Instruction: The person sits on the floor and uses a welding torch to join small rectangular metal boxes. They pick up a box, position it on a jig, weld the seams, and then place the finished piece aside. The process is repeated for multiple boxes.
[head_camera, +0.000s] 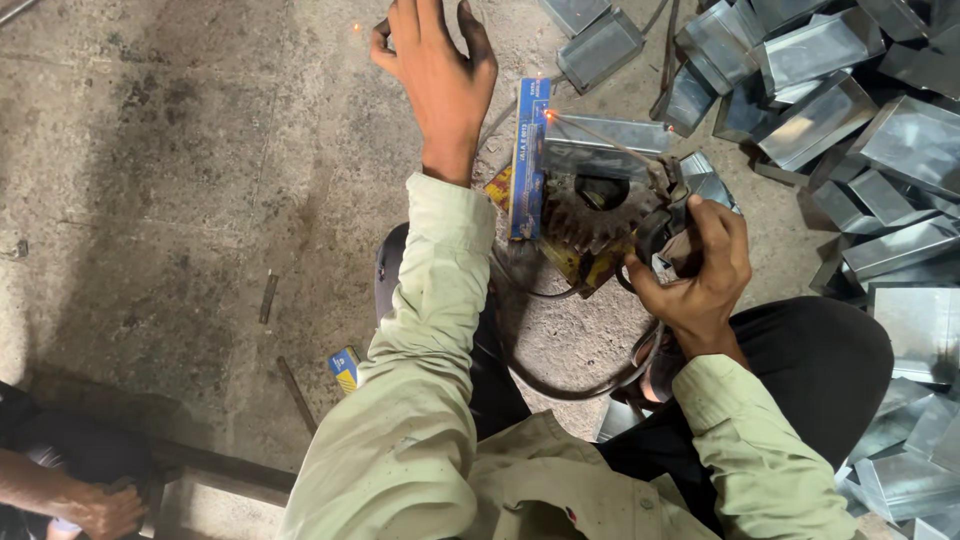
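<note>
right hand (695, 270) clenches the electrode holder, rod sparking on the grey folded sheet-metal box (610, 135); left hand (435, 70) hangs released beside it; seam unfinished.

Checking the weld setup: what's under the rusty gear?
A yellow block and the concrete floor show below the rusty gear. A blue box stands beside it. Its underside contact is hidden.

Two hands (440, 70) (700, 270), one electrode holder (665, 215), one blue box (530, 160), many folded metal boxes (820, 110)

Stained concrete floor (180, 150) carries a heap of folded sheet-metal boxes (850, 110) at its right side, with thin rod stubs (268, 297) near the middle.
</note>
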